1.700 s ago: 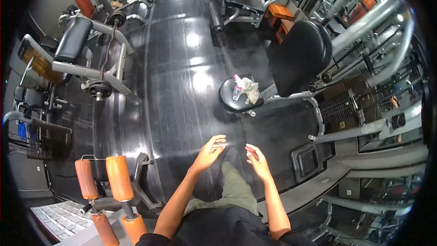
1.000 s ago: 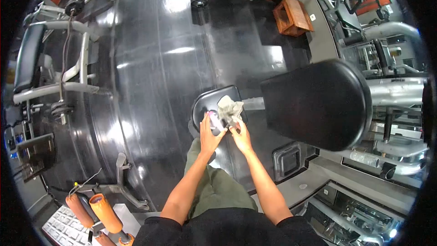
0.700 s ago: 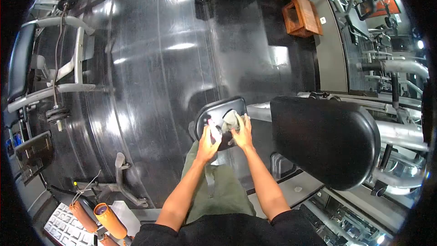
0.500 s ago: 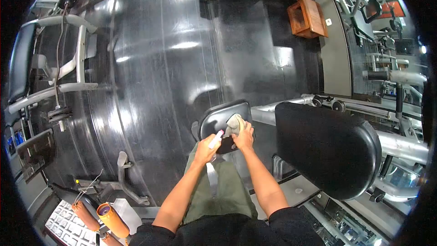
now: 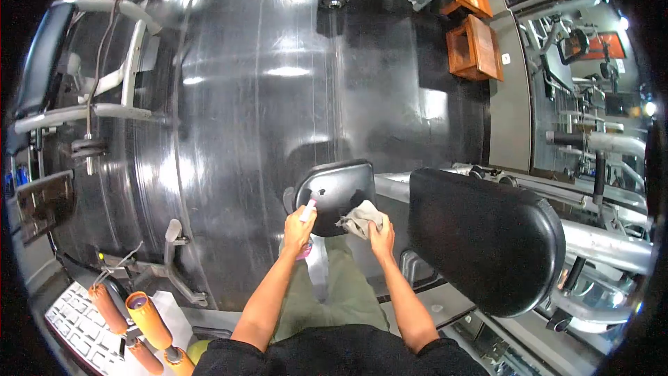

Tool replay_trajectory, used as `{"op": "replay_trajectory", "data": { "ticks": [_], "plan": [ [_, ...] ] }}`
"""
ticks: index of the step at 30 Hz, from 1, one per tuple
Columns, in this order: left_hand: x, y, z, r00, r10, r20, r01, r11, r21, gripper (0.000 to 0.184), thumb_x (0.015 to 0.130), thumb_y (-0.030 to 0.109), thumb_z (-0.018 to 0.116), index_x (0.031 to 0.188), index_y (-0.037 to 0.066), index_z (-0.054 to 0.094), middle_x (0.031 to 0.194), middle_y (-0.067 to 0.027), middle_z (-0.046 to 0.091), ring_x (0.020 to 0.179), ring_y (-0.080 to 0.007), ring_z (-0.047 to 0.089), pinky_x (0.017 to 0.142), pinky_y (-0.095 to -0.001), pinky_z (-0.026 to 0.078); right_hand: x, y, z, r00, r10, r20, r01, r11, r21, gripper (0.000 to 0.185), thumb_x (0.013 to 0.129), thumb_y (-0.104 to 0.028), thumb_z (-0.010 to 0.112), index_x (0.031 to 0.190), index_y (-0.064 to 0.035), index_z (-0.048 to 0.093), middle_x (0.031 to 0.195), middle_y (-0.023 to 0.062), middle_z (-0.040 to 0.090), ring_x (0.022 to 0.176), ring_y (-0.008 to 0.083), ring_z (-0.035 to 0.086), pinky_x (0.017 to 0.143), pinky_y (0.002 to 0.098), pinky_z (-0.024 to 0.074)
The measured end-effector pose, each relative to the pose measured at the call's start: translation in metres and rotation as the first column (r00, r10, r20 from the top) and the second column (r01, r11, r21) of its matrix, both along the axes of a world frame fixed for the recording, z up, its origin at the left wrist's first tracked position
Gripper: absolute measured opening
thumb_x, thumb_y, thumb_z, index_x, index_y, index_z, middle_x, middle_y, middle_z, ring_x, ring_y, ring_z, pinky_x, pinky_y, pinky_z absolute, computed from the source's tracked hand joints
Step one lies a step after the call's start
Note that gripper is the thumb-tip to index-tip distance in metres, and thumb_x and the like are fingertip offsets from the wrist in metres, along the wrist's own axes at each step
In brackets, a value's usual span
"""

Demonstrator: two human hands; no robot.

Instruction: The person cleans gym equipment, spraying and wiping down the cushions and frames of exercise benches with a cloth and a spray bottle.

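A black padded seat (image 5: 339,182) of a gym machine lies just in front of my legs, with a small dark mark on its shiny top. My left hand (image 5: 298,231) is wrapped round a spray bottle with a white top (image 5: 308,210); some pink shows below the hand, over the seat's left edge. In my right hand (image 5: 381,238) is a crumpled light grey cloth (image 5: 362,220), held at the seat's right front edge. Part of the cloth hangs over the seat.
A large black backrest pad (image 5: 485,240) stands close on my right, on silver tubing. Wooden boxes (image 5: 474,49) sit at the back right beside a mirror. Left are a barbell rack (image 5: 97,117) and a bent metal bar (image 5: 175,257). Orange rollers (image 5: 148,320) stand at lower left.
My right hand has drawn the cloth back from the seat's middle towards its right front edge. My left hand has moved left and slightly down with the bottle. The view has shifted a little.
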State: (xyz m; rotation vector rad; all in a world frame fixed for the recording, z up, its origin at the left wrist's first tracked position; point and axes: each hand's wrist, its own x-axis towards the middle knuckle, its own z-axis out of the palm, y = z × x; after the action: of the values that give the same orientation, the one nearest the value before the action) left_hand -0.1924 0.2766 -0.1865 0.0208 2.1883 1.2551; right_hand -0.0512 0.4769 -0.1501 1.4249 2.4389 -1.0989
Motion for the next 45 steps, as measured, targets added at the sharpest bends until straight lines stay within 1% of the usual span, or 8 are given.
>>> {"op": "replay_trajectory", "data": {
  "ticks": [5, 9, 14, 19, 30, 38, 40, 45],
  "plan": [
    [0.021, 0.006, -0.006, 0.897, 0.277, 0.344, -0.319, 0.945, 0.071, 0.035, 0.09, 0.027, 0.066, 0.114, 0.002, 0.068, 0.08, -0.001, 0.067, 0.063, -0.0099, 0.059, 0.056, -0.0255, 0.048, -0.004, 0.021, 0.019, 0.953, -0.228, -0.201, 0.203, 0.969, -0.137, 0.026, 0.085, -0.016, 0.065, 0.107, -0.0022, 0.063, 0.109, 0.0176, 0.062, 0.107, 0.0328, 0.059, 0.089, 0.0394, 0.0452],
    [0.049, 0.008, -0.035, 0.849, 0.381, 0.366, -0.435, 0.897, 0.074, 0.045, 0.09, 0.026, 0.065, 0.129, 0.004, 0.059, 0.088, -0.0047, 0.066, 0.064, -0.0108, 0.059, 0.06, -0.0262, 0.049, -0.03, 0.04, -0.008, 0.969, 0.004, -0.247, 0.01, 0.999, 0.054, 0.027, 0.084, -0.012, 0.067, 0.109, -0.0008, 0.062, 0.116, 0.0178, 0.058, 0.112, 0.0354, 0.056, 0.093, 0.0399, 0.0446],
    [0.069, 0.017, -0.064, 0.726, 0.508, 0.463, -0.63, 0.761, 0.154, 0.021, 0.087, 0.021, 0.069, 0.092, 0.001, 0.063, 0.088, -0.0036, 0.057, 0.073, -0.0119, 0.06, 0.066, -0.0276, 0.048, -0.098, 0.042, -0.056, 0.791, 0.42, -0.445, -0.387, 0.907, 0.168, 0.034, 0.083, -0.008, 0.065, 0.116, -0.003, 0.059, 0.121, 0.0202, 0.056, 0.117, 0.0382, 0.053, 0.1, 0.0437, 0.0429],
    [0.076, 0.032, -0.07, 0.761, 0.488, 0.428, -0.593, 0.791, 0.152, 0.037, 0.079, 0.021, 0.072, 0.104, 0.003, 0.052, 0.096, -0.0043, 0.052, 0.086, -0.0148, 0.056, 0.077, -0.0286, 0.046, -0.145, -0.001, -0.073, 0.724, 0.672, -0.157, -0.648, 0.74, 0.18, 0.05, 0.077, -0.01, 0.073, 0.124, -0.0098, 0.056, 0.125, 0.0163, 0.051, 0.113, 0.0407, 0.049, 0.096, 0.0482, 0.045],
    [0.086, 0.037, -0.101, 0.727, 0.546, 0.416, -0.624, 0.778, 0.068, 0.058, 0.074, 0.018, 0.076, 0.102, 0.009, 0.026, 0.087, -0.0048, 0.061, 0.08, -0.0126, 0.061, 0.068, -0.027, 0.048, -0.113, -0.002, -0.073, 0.441, 0.888, -0.13, -0.885, 0.454, 0.098, 0.054, 0.069, -0.008, 0.08, 0.118, -0.0239, 0.064, 0.118, 0.0077, 0.052, 0.109, 0.0323, 0.054, 0.086, 0.0448, 0.0529],
    [0.09, 0.041, -0.117, 0.741, 0.578, 0.342, -0.591, 0.803, -0.078, 0.065, 0.069, 0.019, 0.082, 0.101, 0.006, 0.028, 0.093, -0.0073, 0.056, 0.086, -0.0145, 0.059, 0.076, -0.0276, 0.048, -0.128, 0.038, -0.071, 0.792, 0.54, -0.284, -0.553, 0.832, 0.042, 0.042, 0.072, -0.004, 0.075, 0.11, -0.0212, 0.07, 0.097, 0.0086, 0.055, 0.083, 0.0282, 0.06, 0.077, 0.0391, 0.0509],
    [0.084, 0.04, -0.102, 0.707, 0.522, 0.478, -0.558, 0.826, -0.078, 0.055, 0.063, 0.041, 0.081, 0.094, 0.0, 0.063, 0.11, -0.0099, 0.039, 0.108, -0.0265, 0.048, 0.094, -0.0388, 0.041, -0.15, 0.022, -0.074, 0.792, 0.568, -0.222, -0.551, 0.823, 0.139, 0.041, 0.073, -0.01, 0.077, 0.113, -0.0181, 0.069, 0.096, 0.0095, 0.056, 0.086, 0.0305, 0.061, 0.079, 0.0401, 0.0512],
    [0.089, 0.044, -0.105, 0.693, 0.578, 0.43, -0.589, 0.798, -0.124, 0.058, 0.061, 0.04, 0.081, 0.097, -0.001, 0.061, 0.112, -0.0118, 0.04, 0.109, -0.0288, 0.047, 0.095, -0.0387, 0.04, -0.176, -0.029, -0.082, 0.42, 0.895, -0.152, -0.882, 0.442, 0.165, 0.043, 0.069, -0.013, 0.08, 0.109, -0.0165, 0.067, 0.106, 0.0084, 0.054, 0.101, 0.0314, 0.057, 0.084, 0.043, 0.0515]
  ]
}}
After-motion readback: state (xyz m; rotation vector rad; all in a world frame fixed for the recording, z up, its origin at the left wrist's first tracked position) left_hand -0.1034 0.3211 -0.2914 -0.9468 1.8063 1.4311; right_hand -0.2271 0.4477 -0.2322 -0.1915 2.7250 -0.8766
